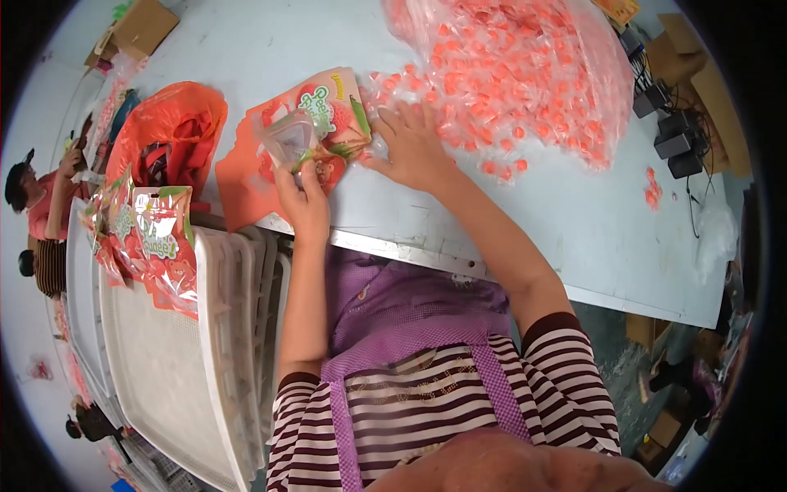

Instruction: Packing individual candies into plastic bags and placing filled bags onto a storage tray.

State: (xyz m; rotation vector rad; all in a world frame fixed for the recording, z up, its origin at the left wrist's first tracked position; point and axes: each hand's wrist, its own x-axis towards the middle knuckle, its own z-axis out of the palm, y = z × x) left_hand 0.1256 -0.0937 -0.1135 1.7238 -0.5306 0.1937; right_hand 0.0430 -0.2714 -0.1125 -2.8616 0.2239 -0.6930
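Red and glossy, the printed pouch is before you on the table, its near end pinched between your left hand's thumb and fingers. Your right hand spreads open just right of the pouch, beside wrapped pink pieces. Left of the pouch sits an orange plastic bag.

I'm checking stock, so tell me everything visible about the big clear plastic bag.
The big clear plastic bag looks thin, crinkled and shiny. It lies slumped on the pale table, its far end cut off by the picture. Small orange-red pieces fill it; more lie by its near-left side, close to the right hand.
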